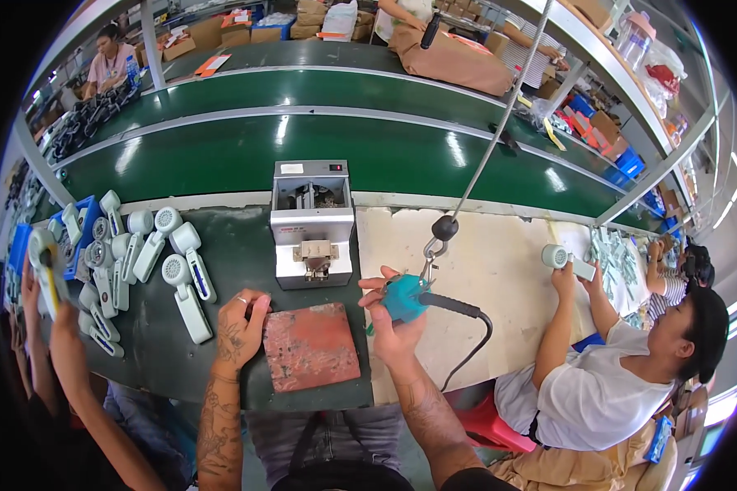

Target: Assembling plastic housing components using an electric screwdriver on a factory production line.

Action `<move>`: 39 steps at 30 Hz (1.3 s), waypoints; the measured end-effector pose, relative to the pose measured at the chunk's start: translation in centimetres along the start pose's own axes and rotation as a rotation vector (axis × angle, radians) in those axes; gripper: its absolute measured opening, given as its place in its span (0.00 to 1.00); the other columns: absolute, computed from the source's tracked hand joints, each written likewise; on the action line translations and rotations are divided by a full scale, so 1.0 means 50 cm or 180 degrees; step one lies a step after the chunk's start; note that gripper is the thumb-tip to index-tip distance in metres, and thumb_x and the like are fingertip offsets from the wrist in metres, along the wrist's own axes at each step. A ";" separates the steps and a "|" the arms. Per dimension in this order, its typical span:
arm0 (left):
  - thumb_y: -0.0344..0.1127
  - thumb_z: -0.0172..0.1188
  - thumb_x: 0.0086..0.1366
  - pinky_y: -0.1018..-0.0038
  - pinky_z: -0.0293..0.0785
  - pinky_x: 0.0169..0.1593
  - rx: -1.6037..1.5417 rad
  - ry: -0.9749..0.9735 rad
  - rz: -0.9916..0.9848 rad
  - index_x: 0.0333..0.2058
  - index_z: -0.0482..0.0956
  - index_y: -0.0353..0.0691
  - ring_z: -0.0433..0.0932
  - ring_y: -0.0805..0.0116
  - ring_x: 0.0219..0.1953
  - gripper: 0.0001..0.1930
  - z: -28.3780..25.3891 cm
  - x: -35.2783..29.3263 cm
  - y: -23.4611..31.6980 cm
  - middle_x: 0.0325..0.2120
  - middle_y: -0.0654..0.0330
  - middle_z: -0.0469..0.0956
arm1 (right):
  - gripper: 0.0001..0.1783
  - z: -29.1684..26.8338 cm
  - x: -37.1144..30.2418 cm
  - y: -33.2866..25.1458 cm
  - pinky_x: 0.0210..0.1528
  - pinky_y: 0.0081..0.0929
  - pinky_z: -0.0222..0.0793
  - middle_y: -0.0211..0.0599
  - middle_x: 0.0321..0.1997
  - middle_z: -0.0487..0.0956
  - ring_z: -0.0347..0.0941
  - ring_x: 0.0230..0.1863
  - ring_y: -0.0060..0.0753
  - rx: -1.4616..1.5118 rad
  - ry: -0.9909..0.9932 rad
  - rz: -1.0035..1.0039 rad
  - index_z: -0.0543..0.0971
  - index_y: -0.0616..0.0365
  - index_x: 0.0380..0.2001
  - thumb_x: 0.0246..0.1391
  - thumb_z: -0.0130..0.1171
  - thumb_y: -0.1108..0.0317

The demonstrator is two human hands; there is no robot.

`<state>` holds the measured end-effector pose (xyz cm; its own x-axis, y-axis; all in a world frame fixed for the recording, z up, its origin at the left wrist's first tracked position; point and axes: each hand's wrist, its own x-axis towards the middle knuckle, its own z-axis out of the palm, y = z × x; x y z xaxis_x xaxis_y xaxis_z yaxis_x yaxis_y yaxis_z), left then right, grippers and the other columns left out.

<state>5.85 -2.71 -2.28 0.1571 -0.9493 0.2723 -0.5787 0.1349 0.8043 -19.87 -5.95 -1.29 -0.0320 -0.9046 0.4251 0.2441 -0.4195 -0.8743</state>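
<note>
My right hand [397, 331] is wrapped round a teal electric screwdriver [404, 298], which hangs by a metal clip from a steel cable. A black cord curves away from the tool, and its tip is hidden from above. My left hand [244, 326], with a ring on one finger, rests on the dark table at the left edge of a worn red mat [311, 347]. Its fingers are curled together, and whatever they may hold is hidden. Beyond the mat stands a silver screw feeder [312, 225]. Several pale green handheld fans [187, 299] lie left of it.
A co-worker at the right holds a pale green fan part [555, 256]; another person's hands work on a fan [47, 270] at the far left. Blue bins [86, 254] stand behind the fans. A green conveyor [221, 155] runs along the back. Cream paper [491, 270] covers the right tabletop.
</note>
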 end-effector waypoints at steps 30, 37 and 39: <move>0.35 0.58 0.70 0.68 0.76 0.36 -0.0134 -0.0096 -0.0147 0.35 0.78 0.32 0.83 0.59 0.29 0.11 0.001 0.001 -0.008 0.27 0.51 0.80 | 0.35 0.005 -0.013 0.001 0.38 0.25 0.71 0.38 0.34 0.80 0.75 0.34 0.27 0.0128 -0.0026 0.0229 0.71 0.67 0.56 0.55 0.71 0.54; 0.36 0.58 0.69 0.69 0.76 0.36 -0.0096 -0.0049 -0.0069 0.35 0.78 0.32 0.82 0.60 0.28 0.10 0.002 -0.001 -0.007 0.26 0.52 0.80 | 0.34 0.004 -0.014 0.000 0.38 0.25 0.71 0.38 0.33 0.79 0.75 0.33 0.27 0.0088 -0.0027 0.0196 0.71 0.67 0.55 0.55 0.71 0.55; 0.36 0.58 0.69 0.67 0.74 0.36 0.0000 -0.0019 -0.0041 0.34 0.79 0.33 0.80 0.58 0.28 0.10 0.000 -0.001 -0.002 0.25 0.52 0.79 | 0.34 0.007 -0.014 0.000 0.38 0.25 0.72 0.38 0.33 0.79 0.75 0.33 0.27 0.0102 -0.0019 0.0165 0.71 0.67 0.55 0.55 0.71 0.54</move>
<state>5.89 -2.66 -2.35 0.1598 -0.9526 0.2588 -0.5766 0.1227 0.8077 -19.53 -5.28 -1.52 -0.0127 -0.9245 0.3810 0.2760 -0.3694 -0.8873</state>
